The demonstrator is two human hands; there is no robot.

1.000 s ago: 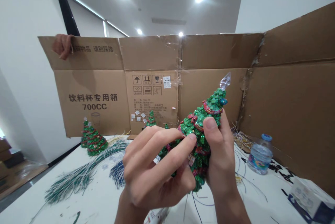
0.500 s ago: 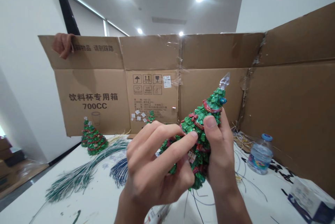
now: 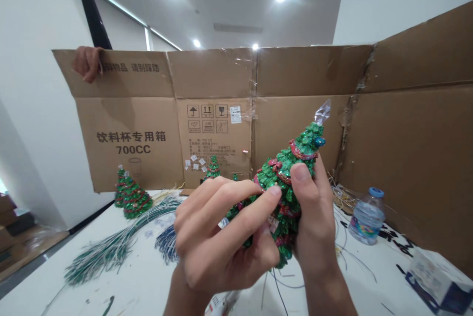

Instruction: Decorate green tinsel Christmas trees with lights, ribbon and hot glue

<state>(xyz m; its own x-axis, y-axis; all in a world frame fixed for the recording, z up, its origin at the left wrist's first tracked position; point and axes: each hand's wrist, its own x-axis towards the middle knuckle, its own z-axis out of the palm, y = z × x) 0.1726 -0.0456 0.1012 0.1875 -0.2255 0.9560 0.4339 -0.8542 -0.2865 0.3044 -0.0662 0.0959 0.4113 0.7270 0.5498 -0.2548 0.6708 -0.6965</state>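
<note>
A small green glittery Christmas tree ornament (image 3: 286,171), with red garlands and a clear pointed tip, is held up tilted to the right. My right hand (image 3: 318,217) is wrapped round its right side, thumb across the front. My left hand (image 3: 225,232) is at its left side, with two fingertips close together against the front branches. Anything tiny between those fingertips is hidden. The left hand covers the lower left part of the tree.
A bundle of green wires (image 3: 107,249) and a dark blue bundle (image 3: 166,244) lie left. More small trees (image 3: 136,199) stand behind. A water bottle (image 3: 367,217) and a tissue box (image 3: 439,279) are right. Cardboard (image 3: 303,75) encloses the back; another person's hand (image 3: 87,63) grips its top.
The tree and my right hand have shifted slightly to the right. My left fingertips stay against the branches, and more of the small tree behind shows.
</note>
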